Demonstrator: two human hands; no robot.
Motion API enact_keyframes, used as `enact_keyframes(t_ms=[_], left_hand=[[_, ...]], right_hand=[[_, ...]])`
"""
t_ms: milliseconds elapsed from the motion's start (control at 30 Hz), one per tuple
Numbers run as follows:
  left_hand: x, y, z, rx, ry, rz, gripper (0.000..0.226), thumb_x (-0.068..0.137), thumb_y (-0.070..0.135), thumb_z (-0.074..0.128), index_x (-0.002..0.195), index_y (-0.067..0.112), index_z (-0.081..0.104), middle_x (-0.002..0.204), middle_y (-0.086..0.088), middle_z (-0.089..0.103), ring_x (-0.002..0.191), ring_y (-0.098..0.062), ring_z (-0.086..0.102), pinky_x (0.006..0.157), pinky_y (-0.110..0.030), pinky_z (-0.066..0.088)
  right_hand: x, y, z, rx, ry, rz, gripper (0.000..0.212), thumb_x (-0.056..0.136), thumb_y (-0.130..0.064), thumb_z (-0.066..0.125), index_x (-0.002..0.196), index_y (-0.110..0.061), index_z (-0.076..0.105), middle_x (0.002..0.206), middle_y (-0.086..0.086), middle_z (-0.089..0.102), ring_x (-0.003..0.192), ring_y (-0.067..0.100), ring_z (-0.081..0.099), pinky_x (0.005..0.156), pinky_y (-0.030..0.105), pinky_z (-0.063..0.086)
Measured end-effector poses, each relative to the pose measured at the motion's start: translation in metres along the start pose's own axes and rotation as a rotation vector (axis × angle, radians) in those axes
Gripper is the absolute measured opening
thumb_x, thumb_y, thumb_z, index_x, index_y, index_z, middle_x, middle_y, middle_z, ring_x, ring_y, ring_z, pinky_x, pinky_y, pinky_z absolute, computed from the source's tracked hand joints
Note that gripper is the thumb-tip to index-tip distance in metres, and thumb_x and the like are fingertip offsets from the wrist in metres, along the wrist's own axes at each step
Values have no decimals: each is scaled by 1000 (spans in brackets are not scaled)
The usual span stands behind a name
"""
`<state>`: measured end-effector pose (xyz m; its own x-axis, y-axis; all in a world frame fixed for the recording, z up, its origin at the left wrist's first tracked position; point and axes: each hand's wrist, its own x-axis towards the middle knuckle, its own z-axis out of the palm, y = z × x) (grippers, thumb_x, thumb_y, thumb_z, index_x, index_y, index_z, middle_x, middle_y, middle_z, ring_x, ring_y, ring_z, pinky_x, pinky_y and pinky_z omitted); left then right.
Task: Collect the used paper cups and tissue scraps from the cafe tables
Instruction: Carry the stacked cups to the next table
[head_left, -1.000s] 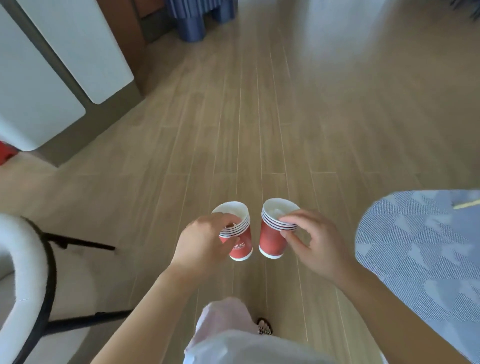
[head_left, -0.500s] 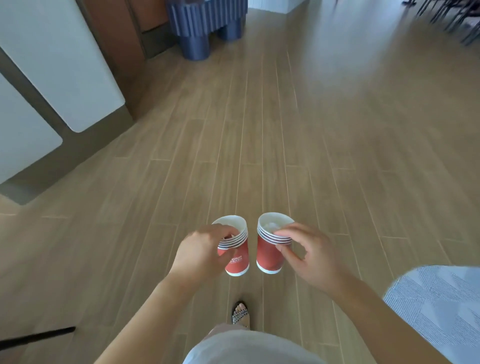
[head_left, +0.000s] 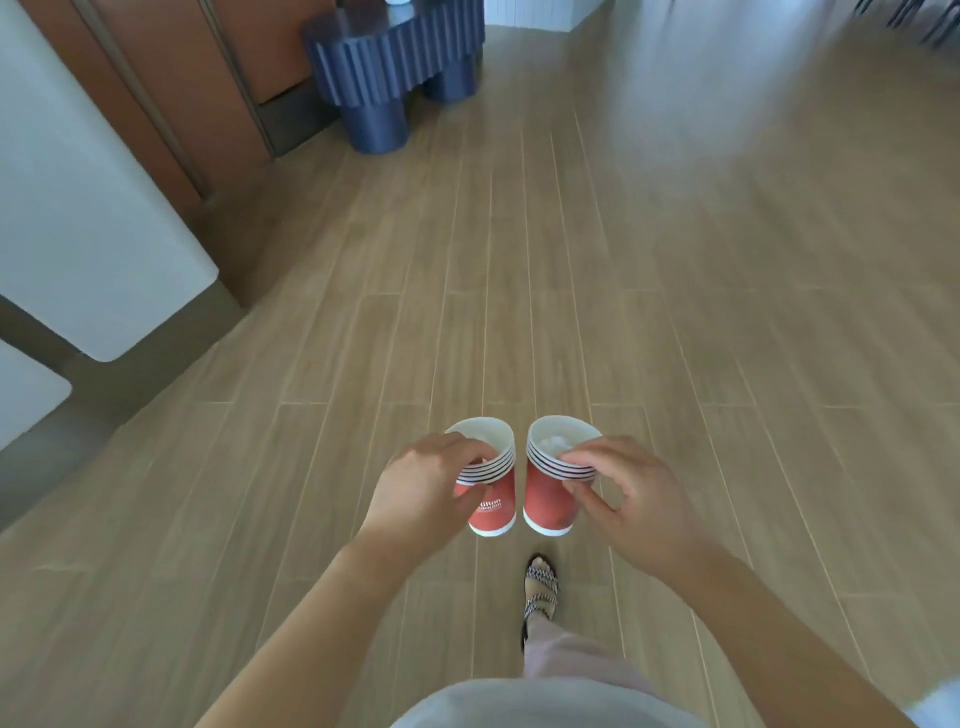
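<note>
Two stacks of red paper cups with white rims hang side by side over the wood floor. My left hand (head_left: 423, 486) grips the left cup stack (head_left: 493, 506) at its rims. My right hand (head_left: 631, 499) pinches the right cup stack (head_left: 545, 501) the same way. A crumpled white tissue scrap (head_left: 558, 442) lies inside the top cup of the right stack. The inside of the left stack looks empty from here.
A dark blue fluted side table (head_left: 395, 73) stands ahead at the upper left, next to a brown cabinet (head_left: 218, 78). White rounded panels (head_left: 88, 208) line the left side. Wood floor (head_left: 675, 286) stretches ahead and right. My sandalled foot (head_left: 540, 587) steps forward below the cups.
I have walked forward: the blue patterned rug at the right and the white chair at the left dropped out of view, and the blue table came closer. Both hands hold the stacks as before.
</note>
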<state>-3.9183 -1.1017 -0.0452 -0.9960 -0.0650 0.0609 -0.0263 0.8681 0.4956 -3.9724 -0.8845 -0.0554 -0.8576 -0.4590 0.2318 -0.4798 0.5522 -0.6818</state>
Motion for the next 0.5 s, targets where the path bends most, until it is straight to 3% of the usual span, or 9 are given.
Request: enact_keyframes(t_ms=[267, 433, 500], left_hand=[[202, -25, -13, -18, 4, -43, 32, 76, 17, 65, 106, 30, 63, 104, 13, 65, 102, -12, 55, 78, -28, 47], [299, -64, -14, -45, 3, -119, 33, 76, 18, 65, 106, 31, 62, 105, 14, 63, 103, -10, 55, 77, -26, 47], [343, -88, -15, -41, 12, -140, 34, 76, 19, 65, 106, 32, 62, 105, 15, 63, 103, -9, 54, 78, -24, 45]], right_hand=[[206, 64, -14, 21, -13, -87, 20, 79, -11, 69, 98, -17, 67, 96, -8, 67, 94, 13, 61, 81, 26, 47], [312, 99, 2, 40, -86, -100, 19, 80, -13, 68, 98, -18, 67, 95, -11, 66, 93, 10, 59, 83, 19, 43], [363, 115, 16, 39, -121, -103, 19, 81, -14, 67, 100, -19, 67, 97, -11, 66, 95, 12, 59, 84, 26, 46]])
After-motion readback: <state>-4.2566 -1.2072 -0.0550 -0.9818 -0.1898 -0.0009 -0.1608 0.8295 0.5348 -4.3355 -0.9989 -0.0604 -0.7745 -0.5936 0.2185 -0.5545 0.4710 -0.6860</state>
